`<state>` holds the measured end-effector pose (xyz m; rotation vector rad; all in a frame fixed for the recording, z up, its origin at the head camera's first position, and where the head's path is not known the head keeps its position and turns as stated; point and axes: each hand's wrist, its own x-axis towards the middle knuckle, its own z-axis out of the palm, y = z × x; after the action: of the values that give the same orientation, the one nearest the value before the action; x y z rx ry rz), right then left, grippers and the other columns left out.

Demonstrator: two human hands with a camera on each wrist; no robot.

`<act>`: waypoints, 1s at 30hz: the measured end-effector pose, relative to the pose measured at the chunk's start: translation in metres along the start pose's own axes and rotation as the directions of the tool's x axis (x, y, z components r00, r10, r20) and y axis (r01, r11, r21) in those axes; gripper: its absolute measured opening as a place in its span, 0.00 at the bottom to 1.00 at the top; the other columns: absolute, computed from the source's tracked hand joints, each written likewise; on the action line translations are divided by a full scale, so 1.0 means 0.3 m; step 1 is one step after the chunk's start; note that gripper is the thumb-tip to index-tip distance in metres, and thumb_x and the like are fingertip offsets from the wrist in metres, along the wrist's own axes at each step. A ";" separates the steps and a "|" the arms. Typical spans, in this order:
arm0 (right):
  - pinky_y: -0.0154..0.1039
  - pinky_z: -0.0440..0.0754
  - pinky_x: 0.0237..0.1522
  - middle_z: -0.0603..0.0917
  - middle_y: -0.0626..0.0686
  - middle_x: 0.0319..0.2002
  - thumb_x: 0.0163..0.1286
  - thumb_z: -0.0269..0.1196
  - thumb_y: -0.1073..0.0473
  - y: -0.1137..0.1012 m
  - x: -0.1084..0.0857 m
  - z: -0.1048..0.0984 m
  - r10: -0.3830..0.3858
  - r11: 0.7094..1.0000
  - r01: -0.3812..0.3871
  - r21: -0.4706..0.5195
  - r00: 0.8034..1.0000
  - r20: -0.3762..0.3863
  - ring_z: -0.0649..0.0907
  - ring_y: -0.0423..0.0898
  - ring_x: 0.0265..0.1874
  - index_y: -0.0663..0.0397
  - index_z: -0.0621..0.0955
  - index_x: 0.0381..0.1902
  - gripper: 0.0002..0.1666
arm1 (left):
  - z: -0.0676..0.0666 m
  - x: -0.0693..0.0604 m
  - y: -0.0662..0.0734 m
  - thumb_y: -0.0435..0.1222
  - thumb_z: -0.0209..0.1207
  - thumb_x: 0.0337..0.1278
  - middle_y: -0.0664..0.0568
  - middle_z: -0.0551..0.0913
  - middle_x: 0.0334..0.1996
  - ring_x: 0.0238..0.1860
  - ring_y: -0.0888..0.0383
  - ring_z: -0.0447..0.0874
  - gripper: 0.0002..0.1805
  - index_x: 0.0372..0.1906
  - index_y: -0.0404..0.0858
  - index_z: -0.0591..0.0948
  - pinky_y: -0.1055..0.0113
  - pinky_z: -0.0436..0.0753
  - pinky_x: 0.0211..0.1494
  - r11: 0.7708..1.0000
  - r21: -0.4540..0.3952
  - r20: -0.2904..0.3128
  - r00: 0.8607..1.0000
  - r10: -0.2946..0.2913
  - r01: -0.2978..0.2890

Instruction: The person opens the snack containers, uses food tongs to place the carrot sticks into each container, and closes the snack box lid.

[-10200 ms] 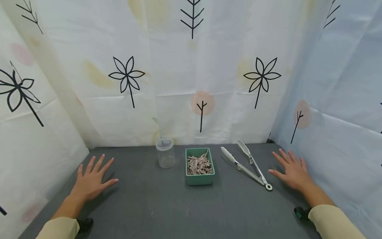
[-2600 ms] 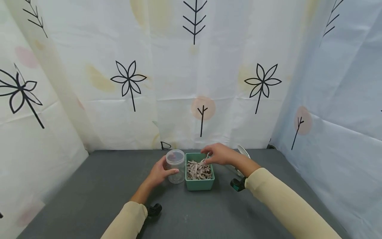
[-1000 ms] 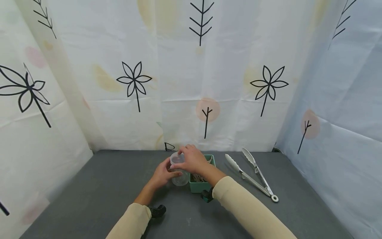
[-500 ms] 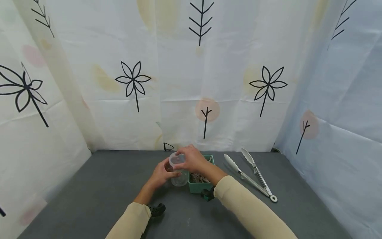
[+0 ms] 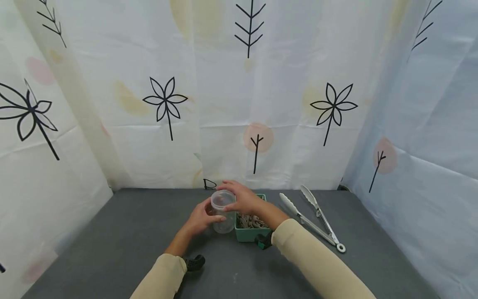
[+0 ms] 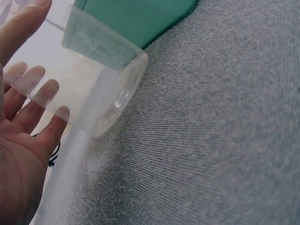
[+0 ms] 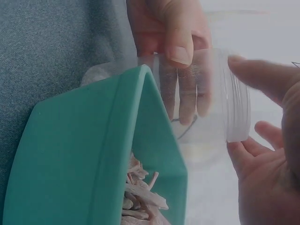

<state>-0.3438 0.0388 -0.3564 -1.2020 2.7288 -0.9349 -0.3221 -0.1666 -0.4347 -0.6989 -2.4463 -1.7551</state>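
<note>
In the head view a clear plastic jar stands upright on the table, against or very close to the left side of a green box. My left hand holds the jar's body, thumb in front and fingers behind, seen through the plastic in the right wrist view. My right hand has thumb and fingers on opposite edges of the translucent ribbed lid, which sits on the jar. The jar looks see-through, with no contents visible. Greyish-brown, twisted strips lie in the box, partly hidden by my right hand.
Metal tongs with pale tips lie spread on the dark table, right of the box. White printed cloth walls the back and both sides. My right forearm crosses in front of the box.
Earlier both hands lay spread apart on the table; they have come to the jar, now beside the box. In the last half second my right fingers have shifted on the lid.
</note>
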 end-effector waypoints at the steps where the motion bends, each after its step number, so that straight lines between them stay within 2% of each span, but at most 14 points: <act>1: 0.55 0.70 0.59 0.58 0.54 0.74 0.62 0.71 0.55 -0.001 0.000 0.001 0.005 1.000 -0.005 0.005 1.000 -0.001 0.61 0.55 0.71 0.44 0.72 0.68 0.37 | 0.001 0.005 -0.019 0.32 0.71 0.52 0.34 0.75 0.59 0.59 0.38 0.75 0.37 0.66 0.28 0.67 0.44 0.74 0.57 1.000 0.001 -0.004 1.000 -0.002 0.002; 4: 0.57 0.70 0.58 0.61 0.55 0.72 0.62 0.71 0.50 -0.006 0.001 0.009 0.017 0.999 -0.018 -0.035 1.000 -0.023 0.62 0.56 0.69 0.45 0.71 0.68 0.38 | 0.005 0.018 -0.070 0.34 0.71 0.51 0.38 0.76 0.59 0.59 0.41 0.76 0.38 0.67 0.32 0.69 0.47 0.75 0.56 1.000 0.013 -0.023 1.000 -0.006 0.007; 6: 0.55 0.72 0.56 0.67 0.54 0.68 0.61 0.70 0.43 -0.013 0.004 0.018 0.038 0.993 -0.043 -0.113 0.998 -0.053 0.66 0.54 0.65 0.44 0.71 0.69 0.40 | 0.006 0.018 -0.072 0.35 0.72 0.50 0.41 0.77 0.58 0.58 0.43 0.77 0.37 0.66 0.34 0.70 0.49 0.77 0.55 1.000 0.018 -0.030 0.999 -0.016 0.017; 9: 0.49 0.73 0.49 0.73 0.52 0.55 0.58 0.68 0.34 -0.026 0.008 0.035 0.070 0.968 -0.093 -0.235 0.992 -0.106 0.71 0.50 0.51 0.40 0.71 0.69 0.44 | 0.007 0.015 -0.069 0.36 0.73 0.50 0.42 0.77 0.58 0.58 0.44 0.77 0.37 0.66 0.35 0.70 0.51 0.78 0.54 1.000 0.007 -0.034 0.999 -0.029 0.030; 12: 0.45 0.70 0.42 0.72 0.49 0.43 0.55 0.67 0.29 -0.034 0.009 0.051 0.103 0.942 -0.143 -0.304 0.984 -0.142 0.69 0.46 0.40 0.39 0.71 0.69 0.46 | 0.006 0.013 -0.067 0.36 0.72 0.50 0.42 0.77 0.58 0.59 0.44 0.77 0.37 0.66 0.36 0.70 0.51 0.78 0.55 0.999 -0.004 -0.032 0.999 -0.044 0.044; 14: 0.44 0.69 0.41 0.71 0.49 0.41 0.55 0.66 0.28 -0.035 0.010 0.057 0.121 0.934 -0.164 -0.318 0.981 -0.153 0.68 0.46 0.38 0.39 0.70 0.69 0.47 | 0.007 0.013 -0.066 0.36 0.72 0.50 0.42 0.76 0.59 0.59 0.44 0.76 0.37 0.66 0.36 0.70 0.51 0.77 0.55 0.999 -0.008 -0.030 0.998 -0.047 0.046; 20: 0.46 0.74 0.46 0.74 0.52 0.50 0.55 0.70 0.34 -0.024 0.010 0.051 0.134 0.963 -0.161 -0.215 0.982 -0.135 0.72 0.48 0.46 0.42 0.70 0.69 0.47 | 0.009 0.014 -0.065 0.35 0.72 0.50 0.40 0.77 0.58 0.59 0.43 0.77 0.37 0.65 0.34 0.70 0.50 0.77 0.55 1.000 0.010 -0.042 0.999 -0.026 0.027; 23: 0.48 0.75 0.49 0.74 0.54 0.55 0.57 0.72 0.40 -0.018 0.012 0.039 0.116 0.983 -0.129 -0.129 0.988 -0.106 0.73 0.49 0.51 0.43 0.69 0.70 0.46 | 0.007 0.014 -0.064 0.35 0.72 0.51 0.39 0.77 0.57 0.57 0.43 0.77 0.36 0.65 0.32 0.70 0.50 0.78 0.54 1.000 0.025 -0.046 0.999 -0.007 0.008; 27: 0.47 0.76 0.51 0.72 0.54 0.61 0.59 0.72 0.47 -0.011 0.007 0.025 0.080 0.996 -0.083 -0.039 0.994 -0.080 0.74 0.50 0.55 0.42 0.66 0.72 0.46 | 0.007 0.014 -0.057 0.34 0.71 0.51 0.39 0.77 0.57 0.57 0.43 0.77 0.36 0.65 0.31 0.70 0.48 0.76 0.56 0.999 0.028 -0.048 0.999 -0.013 0.014; 30: 0.47 0.77 0.50 0.69 0.53 0.64 0.60 0.72 0.52 -0.006 -0.001 0.018 0.055 0.998 -0.055 0.008 0.996 -0.068 0.75 0.51 0.56 0.40 0.65 0.73 0.45 | 0.007 0.007 -0.031 0.32 0.71 0.51 0.36 0.76 0.58 0.58 0.40 0.75 0.37 0.65 0.29 0.69 0.44 0.74 0.57 1.000 0.010 -0.036 0.999 -0.024 0.024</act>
<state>-0.3411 0.0354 -0.3600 -1.1080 2.7934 -0.9946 -0.3271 -0.1663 -0.4430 -0.6347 -2.4485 -1.7466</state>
